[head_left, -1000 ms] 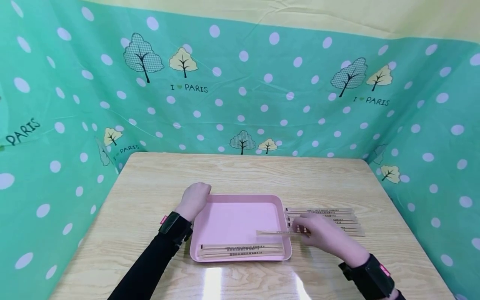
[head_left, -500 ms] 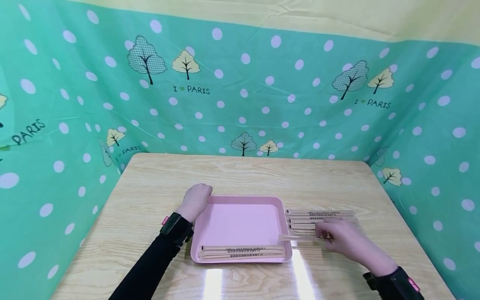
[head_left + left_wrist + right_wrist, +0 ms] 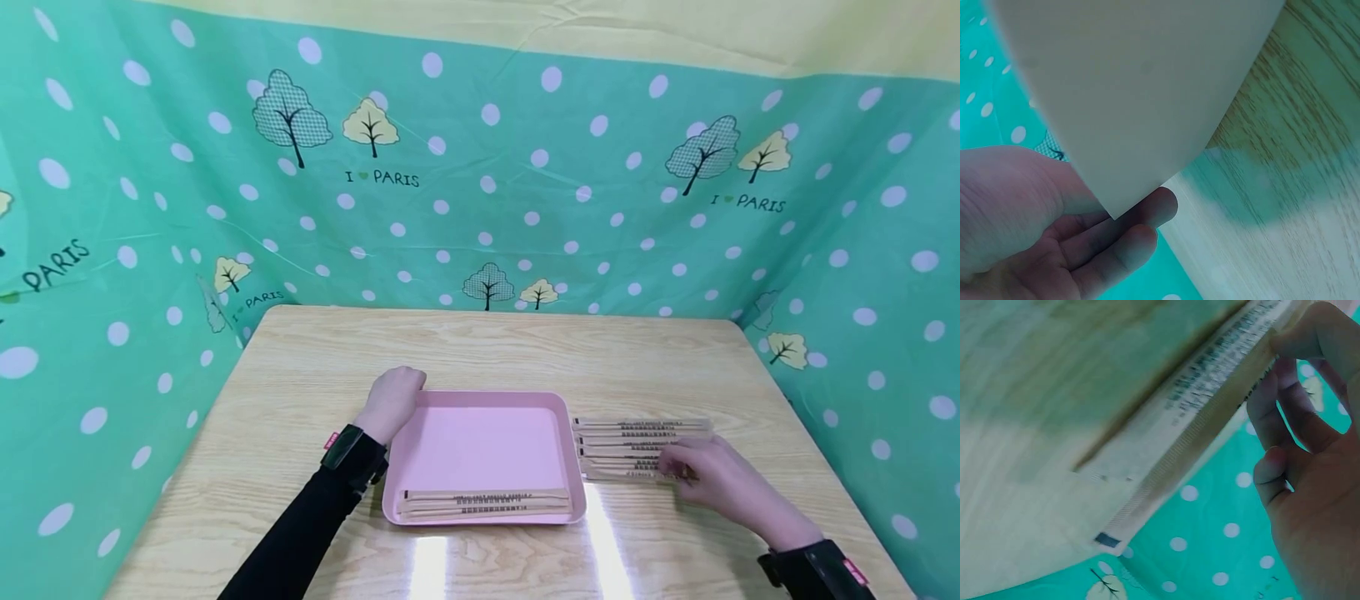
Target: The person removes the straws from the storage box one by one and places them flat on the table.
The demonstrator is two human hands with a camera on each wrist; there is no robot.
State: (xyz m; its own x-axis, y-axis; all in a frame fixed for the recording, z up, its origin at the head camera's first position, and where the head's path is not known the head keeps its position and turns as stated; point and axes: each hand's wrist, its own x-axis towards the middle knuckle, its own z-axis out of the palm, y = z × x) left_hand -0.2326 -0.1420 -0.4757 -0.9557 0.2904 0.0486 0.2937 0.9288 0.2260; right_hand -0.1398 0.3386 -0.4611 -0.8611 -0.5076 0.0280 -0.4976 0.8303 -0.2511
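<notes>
My left hand (image 3: pixel 392 404) grips the far left corner of a pink tray (image 3: pixel 480 398). In the left wrist view the tray's wall (image 3: pixel 1129 119) looks pale, with the fingers curled at its corner. Inside the tray, several long paper-wrapped straws (image 3: pixel 483 502) lie along the near edge. To the right of the tray, my right hand (image 3: pixel 708 475) pinches a wrapped straw (image 3: pixel 1200 428) between thumb and fingers, at the near side of a row of several other wrapped straws (image 3: pixel 641 427). Printed lettering and a dark end mark show on the held wrapper.
Both tray and straws are on a light wood table (image 3: pixel 315 350). A green dotted cloth (image 3: pixel 480 167) surrounds the table at the back and both sides.
My right hand has moved right with the wrapped straw, from over the tray's right rim to the near side of the row beside it. The left hand stays on the tray corner.
</notes>
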